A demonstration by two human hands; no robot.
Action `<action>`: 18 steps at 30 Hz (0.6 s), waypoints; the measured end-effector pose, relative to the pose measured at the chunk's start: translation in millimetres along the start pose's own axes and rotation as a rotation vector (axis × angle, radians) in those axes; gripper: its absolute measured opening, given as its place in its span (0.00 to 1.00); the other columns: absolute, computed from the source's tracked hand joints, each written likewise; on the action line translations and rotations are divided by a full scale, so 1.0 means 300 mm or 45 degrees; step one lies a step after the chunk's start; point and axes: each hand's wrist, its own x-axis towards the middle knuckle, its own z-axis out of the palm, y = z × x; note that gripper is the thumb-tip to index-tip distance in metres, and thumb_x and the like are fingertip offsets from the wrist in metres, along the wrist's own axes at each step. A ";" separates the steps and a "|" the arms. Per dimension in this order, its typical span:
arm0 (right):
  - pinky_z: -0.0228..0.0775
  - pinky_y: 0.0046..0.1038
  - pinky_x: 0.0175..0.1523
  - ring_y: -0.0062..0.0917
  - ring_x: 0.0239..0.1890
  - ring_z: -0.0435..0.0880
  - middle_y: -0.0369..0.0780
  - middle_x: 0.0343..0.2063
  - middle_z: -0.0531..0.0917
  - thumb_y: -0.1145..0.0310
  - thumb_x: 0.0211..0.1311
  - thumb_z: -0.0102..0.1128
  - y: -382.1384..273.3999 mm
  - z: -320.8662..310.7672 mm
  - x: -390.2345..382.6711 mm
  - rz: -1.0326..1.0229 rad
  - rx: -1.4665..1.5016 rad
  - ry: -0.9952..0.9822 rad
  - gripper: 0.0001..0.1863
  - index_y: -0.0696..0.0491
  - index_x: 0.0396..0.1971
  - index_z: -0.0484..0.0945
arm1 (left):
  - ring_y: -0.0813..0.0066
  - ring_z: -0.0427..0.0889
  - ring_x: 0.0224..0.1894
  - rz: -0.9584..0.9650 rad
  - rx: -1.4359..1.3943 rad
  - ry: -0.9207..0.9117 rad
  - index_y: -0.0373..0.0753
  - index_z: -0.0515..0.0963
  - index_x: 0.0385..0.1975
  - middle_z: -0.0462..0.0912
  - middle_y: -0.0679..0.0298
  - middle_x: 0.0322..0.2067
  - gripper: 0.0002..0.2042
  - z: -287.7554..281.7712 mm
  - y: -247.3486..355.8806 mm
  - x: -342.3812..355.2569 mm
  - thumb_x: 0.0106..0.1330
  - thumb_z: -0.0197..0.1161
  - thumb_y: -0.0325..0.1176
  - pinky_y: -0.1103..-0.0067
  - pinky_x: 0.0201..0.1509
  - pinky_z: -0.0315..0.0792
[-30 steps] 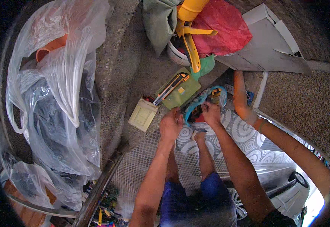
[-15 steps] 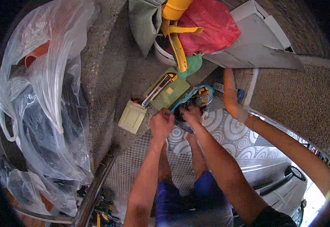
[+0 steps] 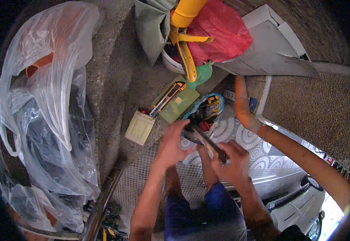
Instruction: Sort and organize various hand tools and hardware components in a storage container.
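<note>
My right hand point(image 3: 233, 162) grips one end of a long, narrow dark tool point(image 3: 208, 140), whose exact kind is blurred. The tool slants up and left toward the mouth of a tool-filled container with a blue rim point(image 3: 222, 105). My left hand point(image 3: 174, 144) is beside the tool's far end, thumb and fingers apart, apparently holding nothing. Inside the container are a yellow-and-black item point(image 3: 213, 102) and a small red item point(image 3: 204, 126). Left of it, an orange-and-black utility knife point(image 3: 169, 98) rests on a green case point(image 3: 181, 106), near a cream square box point(image 3: 140, 127).
An orange pipe point(image 3: 303, 154) runs along the right. Clear plastic sheeting point(image 3: 46, 120) covers the left side. Ahead are a yellow plastic piece point(image 3: 188, 60), a red bag point(image 3: 223, 34) and a grey panel point(image 3: 267, 50). A metal bar point(image 3: 104, 197) stands at lower left.
My right hand has come out of the container toward me and to the right, now with the dark tool. My left hand has opened from a closed pose.
</note>
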 end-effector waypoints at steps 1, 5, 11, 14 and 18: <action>0.74 0.32 0.29 0.33 0.24 0.81 0.42 0.24 0.80 0.72 0.45 0.64 -0.050 -0.034 -0.021 -0.001 0.021 0.001 0.11 0.57 0.32 0.78 | 0.54 0.68 0.62 0.089 0.109 -0.105 0.42 0.67 0.61 0.69 0.55 0.60 0.37 -0.060 0.076 -0.047 0.45 0.72 0.32 0.65 0.63 0.65; 0.74 0.32 0.32 0.31 0.26 0.81 0.42 0.26 0.81 0.70 0.48 0.67 -0.117 -0.085 -0.045 -0.051 0.448 -0.256 0.17 0.58 0.40 0.78 | 0.55 0.74 0.56 0.208 0.209 -0.159 0.40 0.71 0.57 0.76 0.55 0.52 0.32 -0.117 0.177 -0.261 0.48 0.71 0.34 0.65 0.59 0.69; 0.74 0.37 0.48 0.43 0.41 0.80 0.47 0.40 0.81 0.73 0.57 0.56 0.068 0.136 -0.037 -0.149 0.238 -0.440 0.15 0.61 0.45 0.77 | 0.54 0.78 0.50 -0.485 -0.032 0.402 0.33 0.74 0.52 0.78 0.51 0.47 0.21 -0.215 -0.087 -0.328 0.59 0.65 0.33 0.62 0.50 0.75; 0.74 0.38 0.49 0.42 0.45 0.79 0.45 0.43 0.79 0.73 0.49 0.59 0.215 0.263 0.048 -0.337 -0.113 -0.317 0.16 0.57 0.41 0.78 | 0.50 0.74 0.52 -0.499 0.082 0.564 0.32 0.72 0.54 0.74 0.47 0.51 0.22 -0.216 -0.270 -0.275 0.60 0.64 0.32 0.63 0.52 0.73; 0.75 0.40 0.47 0.45 0.42 0.80 0.50 0.42 0.79 0.71 0.47 0.61 0.351 0.395 0.126 -0.366 -0.530 -0.764 0.14 0.62 0.35 0.79 | 0.48 0.68 0.58 -0.340 0.713 0.547 0.33 0.70 0.58 0.70 0.47 0.55 0.26 -0.209 -0.413 -0.226 0.59 0.65 0.31 0.62 0.58 0.69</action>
